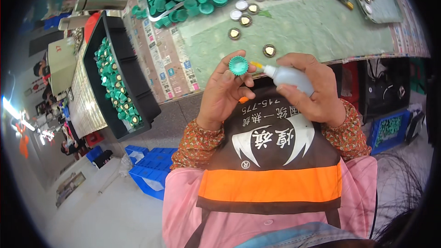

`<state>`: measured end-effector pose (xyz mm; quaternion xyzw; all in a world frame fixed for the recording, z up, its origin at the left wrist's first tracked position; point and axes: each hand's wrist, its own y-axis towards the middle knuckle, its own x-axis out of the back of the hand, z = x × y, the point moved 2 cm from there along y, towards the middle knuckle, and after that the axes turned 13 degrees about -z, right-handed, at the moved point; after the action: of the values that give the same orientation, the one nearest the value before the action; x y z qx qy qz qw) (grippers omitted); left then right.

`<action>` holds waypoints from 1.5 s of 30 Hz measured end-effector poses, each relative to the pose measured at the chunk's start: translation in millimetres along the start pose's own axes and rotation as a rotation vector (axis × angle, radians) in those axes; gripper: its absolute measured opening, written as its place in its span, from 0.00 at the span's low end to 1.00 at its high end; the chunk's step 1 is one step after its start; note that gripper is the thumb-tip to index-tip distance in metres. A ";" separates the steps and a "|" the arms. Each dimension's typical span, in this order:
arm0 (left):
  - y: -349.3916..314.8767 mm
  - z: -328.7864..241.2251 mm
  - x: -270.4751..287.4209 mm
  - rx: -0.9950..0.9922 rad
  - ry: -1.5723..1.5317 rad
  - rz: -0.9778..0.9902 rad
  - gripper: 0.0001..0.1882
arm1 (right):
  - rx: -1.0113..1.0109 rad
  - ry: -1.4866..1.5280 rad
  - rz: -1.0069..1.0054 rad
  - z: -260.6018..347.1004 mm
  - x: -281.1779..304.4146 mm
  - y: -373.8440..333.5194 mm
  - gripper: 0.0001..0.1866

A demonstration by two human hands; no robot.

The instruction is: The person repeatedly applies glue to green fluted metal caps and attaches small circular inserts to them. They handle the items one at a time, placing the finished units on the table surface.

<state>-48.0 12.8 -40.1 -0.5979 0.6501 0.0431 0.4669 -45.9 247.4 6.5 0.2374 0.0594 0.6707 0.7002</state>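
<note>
By the green tabletop (321,32), left grip (219,91) holds a cap (238,65), right grip (323,93) a bottle (290,78) slanting crosswise, nozzle (257,65) pointing left.

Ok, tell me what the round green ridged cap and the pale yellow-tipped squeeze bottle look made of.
Round green ridged cap in the left hand: probably moulded plastic, slightly glossy, judging by its even colour and regular ridges. Pale yellow-tipped squeeze bottle in the right hand: likely translucent plastic, smooth, from its milky look.
</note>
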 end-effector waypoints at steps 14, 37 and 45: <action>-2.3 9.8 2.0 0.049 0.077 0.004 0.31 | 0.148 0.024 -0.021 2.5 -8.8 -11.1 0.14; -6.7 8.6 4.1 0.072 0.108 -0.085 0.23 | -0.225 0.140 -0.074 -13.9 6.6 -3.7 0.11; -7.3 -9.6 -6.7 -0.175 0.522 -0.217 0.18 | -0.313 -0.014 -0.318 -59.8 35.4 10.4 0.16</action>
<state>-48.4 9.8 -26.6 -0.6930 0.6741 -0.1064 0.2325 -76.1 296.6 -33.5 0.1179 -0.0136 0.5515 0.8257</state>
